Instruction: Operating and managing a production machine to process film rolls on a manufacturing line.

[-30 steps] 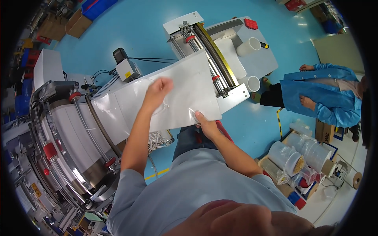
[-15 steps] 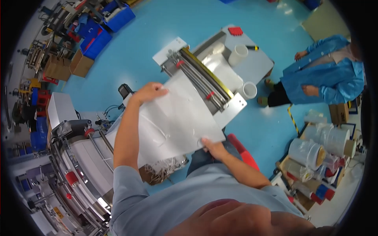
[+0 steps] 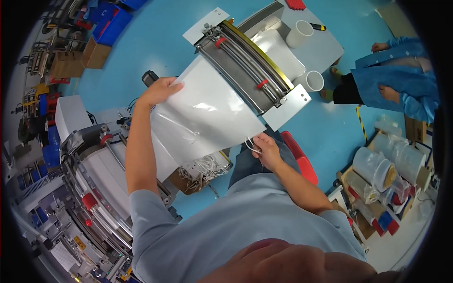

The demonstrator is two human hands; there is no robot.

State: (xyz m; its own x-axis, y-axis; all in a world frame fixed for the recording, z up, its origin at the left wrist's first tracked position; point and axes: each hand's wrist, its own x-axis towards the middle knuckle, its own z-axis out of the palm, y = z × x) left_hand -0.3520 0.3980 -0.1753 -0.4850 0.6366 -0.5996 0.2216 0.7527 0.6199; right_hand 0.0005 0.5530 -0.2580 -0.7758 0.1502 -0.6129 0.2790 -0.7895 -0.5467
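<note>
Since the earlier frame the sheet (image 3: 205, 113) has been drawn nearer the person and the left hand (image 3: 158, 91) has shifted to its far left corner, while the machine (image 3: 247, 70) now sits higher and more central in view. The left hand is closed on that corner, fingers curled over the edge. The right hand (image 3: 266, 150) is closed at the sheet's near right corner, pinching a white cord loop (image 3: 251, 144) just beside the edge. The sheet, white and glossy, lies tilted between the two hands, its far edge touching the front of the machine's roller bar (image 3: 240, 78). Two red knobs (image 3: 262, 84) stand on the bar; a white end plate (image 3: 287, 106) juts out just above the right hand and partly overlaps the sheet's corner. Beyond the rollers a grey tray (image 3: 325, 45) bears two white cups (image 3: 302, 33). Below the sheet a box (image 3: 205, 170) of tangled white cords is partly hidden by it. A red stool (image 3: 299, 158) shows behind the right forearm. To the left stands a second machine (image 3: 89, 179) with red knobs, close beside the left arm. At the right a co-worker in a blue coat (image 3: 398, 78) stands well apart on the blue floor (image 3: 151, 42); rolls of film (image 3: 384, 165) lie near the lower right.
</note>
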